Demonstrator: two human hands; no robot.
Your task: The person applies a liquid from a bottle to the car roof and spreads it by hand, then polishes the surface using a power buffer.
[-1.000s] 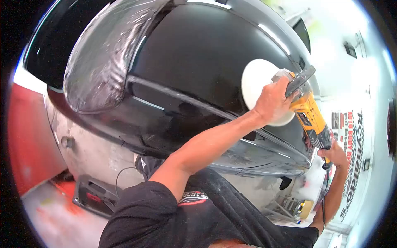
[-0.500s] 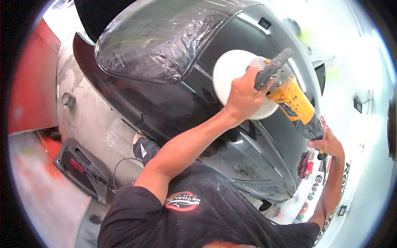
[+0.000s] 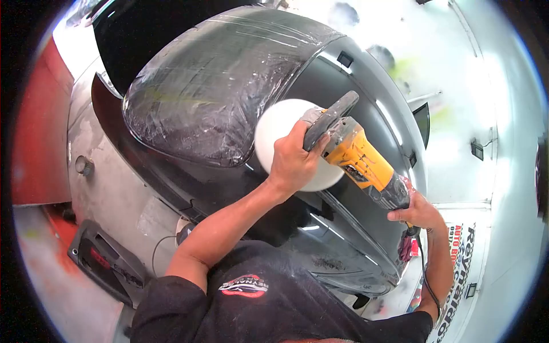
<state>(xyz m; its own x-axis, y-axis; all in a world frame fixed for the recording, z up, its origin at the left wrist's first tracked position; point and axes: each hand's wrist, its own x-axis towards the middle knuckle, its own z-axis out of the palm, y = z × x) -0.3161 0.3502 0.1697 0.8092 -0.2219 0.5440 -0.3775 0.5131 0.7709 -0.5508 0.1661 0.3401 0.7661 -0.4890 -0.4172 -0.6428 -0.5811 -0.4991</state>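
A yellow and black car polisher [image 3: 361, 155] is held in both my hands above a glossy black car [image 3: 240, 200]. My left hand [image 3: 293, 163] is wrapped round the black front handle near the polisher's head. At the tail end, my right hand [image 3: 420, 210] closes round the dark rear grip, where the power cord [image 3: 424, 268] comes out. The round white polishing pad [image 3: 280, 123] sits at or just over the panel beside the film-covered glass; whether it touches is hard to tell. Part of the pad is hidden behind my left hand.
Clear plastic film [image 3: 194, 97] covers the car's glass. On the left are a red panel [image 3: 43, 126], a bare grey panel with a round cap [image 3: 84, 166], and a black plastic part [image 3: 108, 263] on the floor. A lettered banner [image 3: 463, 274] hangs at right.
In view, the polisher has shifted left and down with both my hands still on it. The car and its surroundings also sit differently in view, as my head has moved.
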